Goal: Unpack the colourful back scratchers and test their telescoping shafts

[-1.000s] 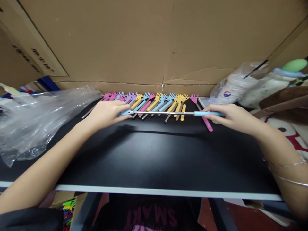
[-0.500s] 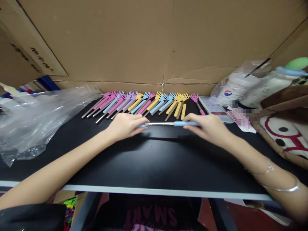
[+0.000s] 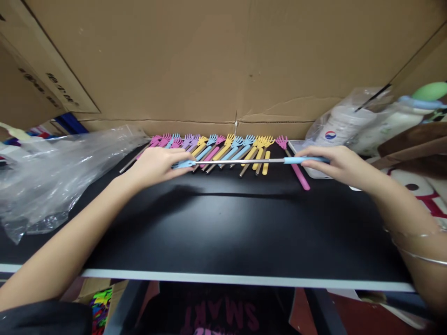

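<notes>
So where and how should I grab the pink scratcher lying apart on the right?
Probably by its pink handle, from the near side: that straight end points toward you, past the blue scratcher held above, while the pronged head lies farther away.

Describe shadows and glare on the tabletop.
Head view: the blue scratcher casts a thin dark shadow across the black tabletop, with a broader patch nearer the left hand; head view: a soft pale sheen on the tabletop's middle.
</notes>
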Demonstrator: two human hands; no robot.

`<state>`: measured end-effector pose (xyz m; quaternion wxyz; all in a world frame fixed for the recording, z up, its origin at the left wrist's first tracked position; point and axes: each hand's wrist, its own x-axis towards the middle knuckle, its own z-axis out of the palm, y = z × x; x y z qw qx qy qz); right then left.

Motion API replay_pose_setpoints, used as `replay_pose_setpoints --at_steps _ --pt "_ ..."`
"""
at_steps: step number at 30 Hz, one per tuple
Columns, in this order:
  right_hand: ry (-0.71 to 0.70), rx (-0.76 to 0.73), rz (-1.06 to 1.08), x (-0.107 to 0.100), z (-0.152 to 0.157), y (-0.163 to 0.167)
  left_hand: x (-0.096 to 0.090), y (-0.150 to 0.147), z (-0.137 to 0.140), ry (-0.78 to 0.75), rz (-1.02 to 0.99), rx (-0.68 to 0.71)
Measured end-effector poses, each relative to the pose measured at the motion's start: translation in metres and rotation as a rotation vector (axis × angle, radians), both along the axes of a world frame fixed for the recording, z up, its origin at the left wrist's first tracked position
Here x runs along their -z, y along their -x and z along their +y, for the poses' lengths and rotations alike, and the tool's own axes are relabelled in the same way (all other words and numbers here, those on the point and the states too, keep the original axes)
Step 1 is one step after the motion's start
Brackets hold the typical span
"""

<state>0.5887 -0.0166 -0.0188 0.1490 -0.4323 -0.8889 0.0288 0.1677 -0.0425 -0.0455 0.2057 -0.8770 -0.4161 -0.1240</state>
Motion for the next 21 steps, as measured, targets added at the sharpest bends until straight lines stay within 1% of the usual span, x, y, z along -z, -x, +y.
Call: replay_pose_setpoints --at_steps 2,4,6,8,10,12,15,18,21 --pt "-0.083 0.016 -0.008 0.001 -0.001 -0.001 0.001 0.006 0.003 -0.044 0.010 -0.021" --pt "-0.123 0.034 -0.012 0.005 -0.004 0.002 0.005 0.008 0.004 -0.121 0.013 -0.038" --pt "-0.086 0.046 -0.020 0.012 -0.004 0.007 0.011 0.005 0.004 -0.171 0.012 -0.031" --pt "-0.038 0.037 -0.015 0.021 -0.003 0.013 0.017 -0.003 0.002 -0.198 0.001 0.005" --pt "-0.040 -0.017 0.009 0.031 -0.006 0.024 0.023 -0.018 -0.004 -0.225 -0.026 0.079" --pt "-0.054 -0.115 0.021 0.041 -0.014 0.042 0.027 -0.036 -0.013 -0.237 -0.041 0.168" --pt "-0.025 -0.250 -0.065 0.050 -0.032 0.069 0.030 -0.060 -0.027 -0.195 0.001 0.256" --pt "-0.086 -0.279 -0.124 0.047 -0.039 0.075 0.029 -0.065 -0.030 -0.177 0.002 0.257" --pt "-0.149 -0.226 -0.126 0.037 -0.027 0.055 0.026 -0.052 -0.021 -0.175 0.000 0.185"
